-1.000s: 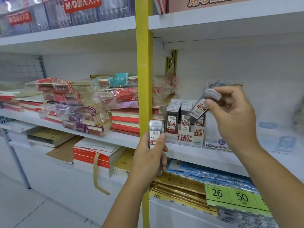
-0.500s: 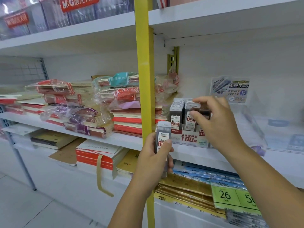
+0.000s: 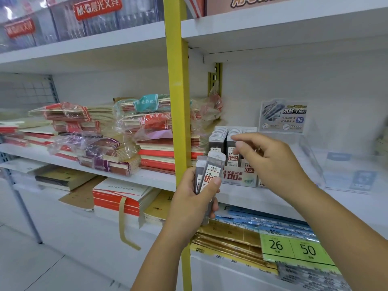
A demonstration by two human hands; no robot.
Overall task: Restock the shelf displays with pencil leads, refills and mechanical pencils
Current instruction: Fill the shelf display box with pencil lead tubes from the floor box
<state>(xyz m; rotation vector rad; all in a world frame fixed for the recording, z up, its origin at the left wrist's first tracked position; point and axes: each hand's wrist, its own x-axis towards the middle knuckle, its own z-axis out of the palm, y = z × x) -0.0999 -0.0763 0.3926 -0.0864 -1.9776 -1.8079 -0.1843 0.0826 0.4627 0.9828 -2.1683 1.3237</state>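
My left hand (image 3: 194,198) grips a small bunch of pencil lead cases (image 3: 211,171), grey with white caps and red "100" labels, in front of the yellow upright. A white display box (image 3: 241,177) on the middle shelf holds rows of the same lead cases (image 3: 222,135). My right hand (image 3: 270,162) hovers in front of that box, fingers apart and empty, its fingertips just right of the held bunch.
A yellow shelf post (image 3: 178,101) stands directly behind my left hand. Wrapped notebook stacks (image 3: 100,143) fill the shelf to the left. A clear acrylic stand with a blue sign (image 3: 283,116) sits right of the box. Paper packs and green price tags (image 3: 294,248) lie below.
My right hand set its lead case into the display box, let go and drew back toward the bunch. My left hand rose slightly with its cases.
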